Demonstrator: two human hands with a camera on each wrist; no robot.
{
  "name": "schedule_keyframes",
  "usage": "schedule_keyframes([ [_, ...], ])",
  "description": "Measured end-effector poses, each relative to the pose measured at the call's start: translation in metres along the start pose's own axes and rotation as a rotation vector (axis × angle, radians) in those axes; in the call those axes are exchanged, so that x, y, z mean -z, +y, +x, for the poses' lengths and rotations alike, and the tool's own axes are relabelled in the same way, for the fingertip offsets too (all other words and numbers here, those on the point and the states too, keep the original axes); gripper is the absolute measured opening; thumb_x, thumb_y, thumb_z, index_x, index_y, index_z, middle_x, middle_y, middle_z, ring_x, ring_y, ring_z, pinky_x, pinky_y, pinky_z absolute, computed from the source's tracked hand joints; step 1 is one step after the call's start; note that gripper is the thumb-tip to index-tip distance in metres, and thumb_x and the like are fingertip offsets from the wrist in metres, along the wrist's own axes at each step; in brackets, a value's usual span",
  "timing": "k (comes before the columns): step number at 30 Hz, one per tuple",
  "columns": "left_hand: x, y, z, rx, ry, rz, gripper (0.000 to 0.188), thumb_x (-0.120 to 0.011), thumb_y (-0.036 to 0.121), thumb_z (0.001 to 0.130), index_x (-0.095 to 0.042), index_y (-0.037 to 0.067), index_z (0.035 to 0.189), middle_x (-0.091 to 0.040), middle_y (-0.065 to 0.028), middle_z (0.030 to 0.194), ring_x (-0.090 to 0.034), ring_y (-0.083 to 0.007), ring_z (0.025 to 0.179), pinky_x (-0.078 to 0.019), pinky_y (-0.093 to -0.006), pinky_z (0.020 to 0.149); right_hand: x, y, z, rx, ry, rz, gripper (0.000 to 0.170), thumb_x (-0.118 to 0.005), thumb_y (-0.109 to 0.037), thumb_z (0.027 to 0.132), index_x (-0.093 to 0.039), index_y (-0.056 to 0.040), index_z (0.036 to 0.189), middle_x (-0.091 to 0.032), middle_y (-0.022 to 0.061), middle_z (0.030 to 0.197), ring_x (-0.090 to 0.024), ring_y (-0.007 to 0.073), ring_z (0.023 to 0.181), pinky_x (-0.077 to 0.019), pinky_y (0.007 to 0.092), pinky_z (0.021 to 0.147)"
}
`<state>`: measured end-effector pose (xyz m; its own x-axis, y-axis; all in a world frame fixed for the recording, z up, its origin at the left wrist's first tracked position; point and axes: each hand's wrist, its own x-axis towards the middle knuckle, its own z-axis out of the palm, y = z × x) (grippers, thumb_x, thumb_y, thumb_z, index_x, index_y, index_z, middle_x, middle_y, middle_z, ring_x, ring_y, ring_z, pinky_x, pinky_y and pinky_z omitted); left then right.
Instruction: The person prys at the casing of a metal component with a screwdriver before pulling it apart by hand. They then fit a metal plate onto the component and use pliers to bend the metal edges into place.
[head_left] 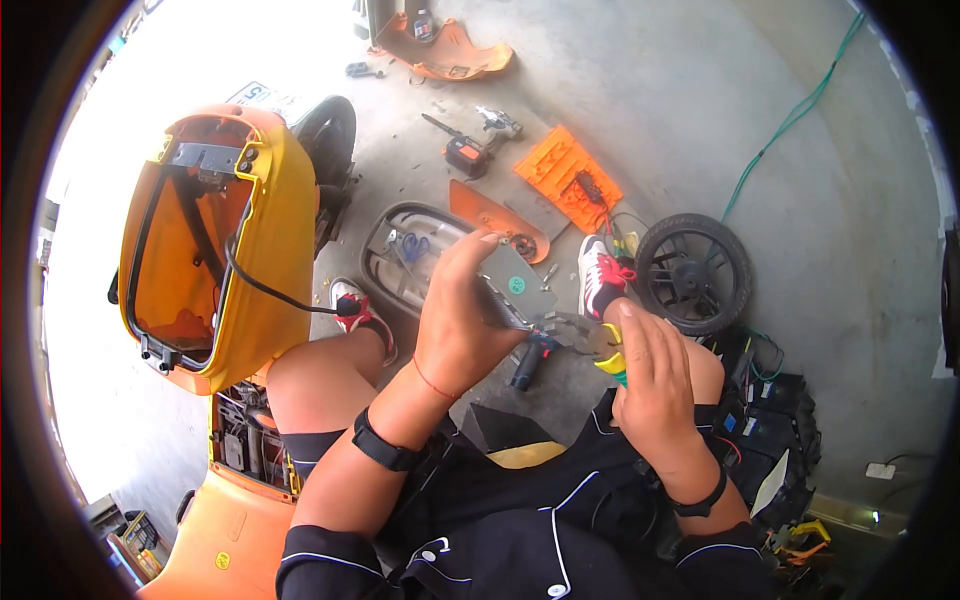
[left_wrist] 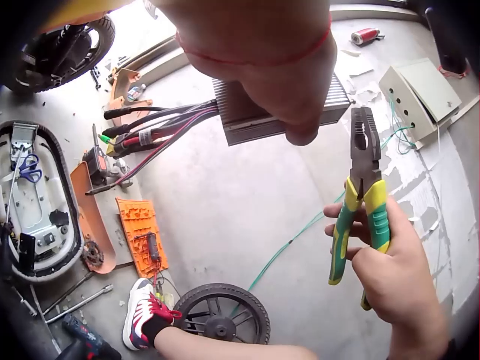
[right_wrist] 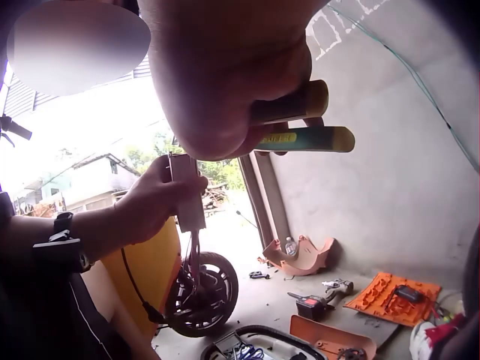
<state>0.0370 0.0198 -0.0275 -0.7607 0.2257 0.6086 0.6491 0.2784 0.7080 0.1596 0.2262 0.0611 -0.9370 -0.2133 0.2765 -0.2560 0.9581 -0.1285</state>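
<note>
My left hand (head_left: 455, 330) grips a finned metal controller box (left_wrist: 241, 129) with a round green sticker on its flat face, up in front of my lap. Several thick wires (left_wrist: 169, 126) trail from one end of the box, as the left wrist view shows. In my right hand (head_left: 655, 375) is a pair of combination pliers (left_wrist: 365, 154) with green and yellow handles. The plier head points up beside the far end of the box in the left wrist view, with a small gap between them. My right fingers curl round the handles.
An orange-yellow scooter body (head_left: 285, 270) stands at the left. On the floor ahead lie an oval seat base (head_left: 372, 262) with blue scissors, an orange panel (head_left: 560, 165), a cordless tool (head_left: 466, 154) and a drill (head_left: 523, 372). A wheel (head_left: 735, 262) lies by my right foot.
</note>
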Motion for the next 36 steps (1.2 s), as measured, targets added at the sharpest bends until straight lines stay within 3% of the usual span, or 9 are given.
schedule_keyframes([
  [3, 0.001, 0.002, -0.003, 0.063, -0.038, -0.051, 0.105, -0.093, -0.002, 0.05, -0.046, 0.004, 0.144, -0.057, -0.0205, 0.14, -0.055, -0.0431, 0.132, -0.0455, -0.0476, 0.112, -0.003, 0.001, -0.001, 0.004, -0.002, -0.016, 0.061, -0.063, 0.008, 0.084, -0.052, 0.0075, 0.144, -0.061, 0.025, 0.131, -0.06, 0.0423, 0.12, -0.046, 0.0554, 0.105],
  [11, 0.0, 0.006, 0.002, 0.069, -0.062, -0.075, 0.104, -0.093, -0.002, 0.052, -0.046, 0.005, 0.145, -0.058, -0.0206, 0.139, -0.055, -0.0429, 0.131, -0.0459, -0.0474, 0.11, -0.005, 0.002, 0.003, 0.037, -0.004, -0.058, 0.063, -0.062, 0.009, 0.084, -0.052, 0.0061, 0.146, -0.061, 0.0239, 0.129, -0.06, 0.0418, 0.119, -0.0458, 0.0557, 0.105],
  [17, 0.002, 0.01, 0.006, 0.081, -0.055, -0.056, 0.1, -0.092, -0.001, 0.053, -0.048, 0.006, 0.143, -0.059, -0.0195, 0.136, -0.056, -0.0417, 0.128, -0.046, -0.0472, 0.108, -0.013, 0.004, 0.001, 0.003, -0.038, 0.033, 0.069, -0.064, 0.011, 0.078, -0.051, 0.0055, 0.145, -0.06, 0.0228, 0.124, -0.059, 0.0415, 0.115, -0.0466, 0.0527, 0.104],
  [19, -0.001, 0.012, 0.006, 0.09, -0.04, -0.046, 0.098, -0.091, 0.001, 0.054, -0.049, 0.007, 0.142, -0.059, -0.0186, 0.135, -0.057, -0.0408, 0.126, -0.0461, -0.047, 0.106, -0.018, -0.002, -0.002, -0.061, -0.05, 0.073, 0.076, -0.065, 0.013, 0.073, -0.048, 0.0052, 0.147, -0.057, 0.0246, 0.128, -0.057, 0.0434, 0.119, -0.0456, 0.0517, 0.105],
  [24, -0.002, 0.023, 0.003, 0.128, 0.054, 0.301, 0.099, -0.092, 0.002, 0.052, -0.048, 0.005, 0.141, -0.058, -0.0185, 0.134, -0.056, -0.0403, 0.126, -0.0458, -0.0465, 0.107, -0.033, -0.027, -0.011, -0.213, -0.076, 0.152, 0.08, -0.063, 0.014, 0.072, -0.043, 0.0057, 0.149, -0.055, 0.0271, 0.132, -0.056, 0.0458, 0.121, -0.0447, 0.0514, 0.107],
  [28, 0.001, 0.019, 0.006, 0.131, 0.04, 0.287, 0.099, -0.092, 0.002, 0.052, -0.048, 0.004, 0.141, -0.059, -0.0182, 0.134, -0.057, -0.0407, 0.125, -0.0456, -0.0468, 0.107, -0.035, -0.024, -0.01, -0.274, -0.077, 0.244, 0.08, -0.058, 0.017, 0.071, -0.043, 0.0067, 0.148, -0.055, 0.0293, 0.138, -0.053, 0.0492, 0.128, -0.0421, 0.0532, 0.112],
  [30, 0.0, 0.012, 0.006, 0.116, 0.025, 0.185, 0.098, -0.092, 0.001, 0.052, -0.048, 0.004, 0.14, -0.058, -0.0188, 0.134, -0.057, -0.0408, 0.125, -0.0462, -0.0462, 0.107, -0.03, -0.009, -0.003, -0.129, -0.076, 0.147, 0.081, -0.062, 0.014, 0.073, -0.041, 0.0057, 0.151, -0.055, 0.0279, 0.136, -0.055, 0.0464, 0.126, -0.0434, 0.0515, 0.111],
  [33, -0.001, 0.008, 0.008, 0.063, 0.052, 0.047, 0.092, -0.087, 0.0, 0.056, -0.05, 0.006, 0.14, -0.061, -0.0171, 0.131, -0.059, -0.0397, 0.12, -0.046, -0.0475, 0.101, -0.022, 0.01, 0.005, -0.036, -0.033, 0.058, 0.072, -0.064, 0.012, 0.078, -0.048, 0.0051, 0.148, -0.059, 0.0253, 0.134, -0.058, 0.0439, 0.124, -0.0462, 0.0517, 0.109],
  [36, 0.001, 0.007, 0.01, 0.029, 0.023, 0.026, 0.095, -0.087, -0.003, 0.053, -0.05, 0.006, 0.139, -0.061, -0.0184, 0.132, -0.058, -0.0409, 0.122, -0.0459, -0.0475, 0.104, -0.02, 0.018, 0.011, 0.054, 0.021, -0.039, 0.06, -0.064, 0.007, 0.084, -0.054, 0.0039, 0.144, -0.062, 0.0224, 0.132, -0.061, 0.041, 0.12, -0.0489, 0.0531, 0.106],
])
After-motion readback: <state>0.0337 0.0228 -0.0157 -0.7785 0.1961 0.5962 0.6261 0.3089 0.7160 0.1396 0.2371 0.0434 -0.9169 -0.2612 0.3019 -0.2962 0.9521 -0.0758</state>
